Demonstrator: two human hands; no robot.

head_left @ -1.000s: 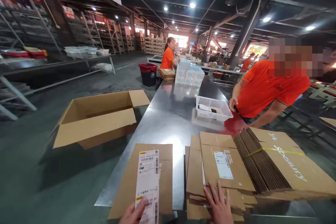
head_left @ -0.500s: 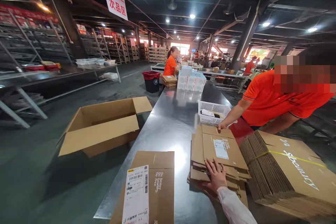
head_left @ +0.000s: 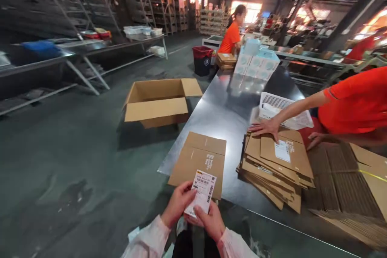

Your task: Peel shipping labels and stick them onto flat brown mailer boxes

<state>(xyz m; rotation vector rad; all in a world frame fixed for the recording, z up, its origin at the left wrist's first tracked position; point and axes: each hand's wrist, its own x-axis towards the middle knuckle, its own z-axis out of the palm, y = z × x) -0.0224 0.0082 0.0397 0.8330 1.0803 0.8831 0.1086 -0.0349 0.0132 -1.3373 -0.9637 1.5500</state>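
Both of my hands hold a white shipping label (head_left: 203, 188) with printed text and barcodes, low in the middle of the head view. My left hand (head_left: 179, 202) grips its left edge, thumb on top. My right hand (head_left: 211, 218) grips its lower right edge, thumb also on the face. Fingers under the label are hidden, and I cannot tell whether it is one sheet or several. Just beyond, a flattened brown carton (head_left: 196, 151) with white lettering lies on the metal table (head_left: 238, 125), partly covered by the label.
A co-worker's hand (head_left: 267, 128) presses on a stack of flattened cartons (head_left: 294, 157) at right. Beside it is a strapped carton bundle (head_left: 341, 181). A white basket (head_left: 286, 105) and white-blue boxes (head_left: 256, 64) stand farther back. An open carton (head_left: 157, 109) is left of the table.
My right hand has left the carton stack and now holds the label with my left hand, which has come into view. The label was over the near carton. The view has tilted down and left.
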